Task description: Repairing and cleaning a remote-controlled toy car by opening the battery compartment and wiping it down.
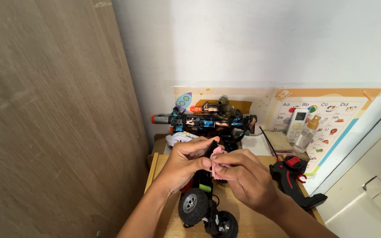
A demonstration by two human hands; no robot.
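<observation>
- A toy car (206,207) with big black wheels is held up on end above the wooden table (243,220), close to the body of the person.
- A small pink cloth (217,164) is pressed against the upper part of the car, between the two hands.
- The left hand (186,163) is closed around the top of the car; its fingers are curled and pressed together on the black body.
- The right hand (243,176) is pinching the cloth between thumb and fingertips, and the other fingers are bent inward.
- A black and red controller (293,178) is lying just beside the right hand on the table.
- A toy gun (203,121) is placed behind the hands against the wall, with a white object under it.
- A remote (298,123) and a spray bottle (307,132) are standing before an alphabet poster (331,128).
- The car is gripped only at its top, so it could probably slip or swing and fall on the table.
- The thin cloth could be caught in a wheel or pulled out of the pinch.
</observation>
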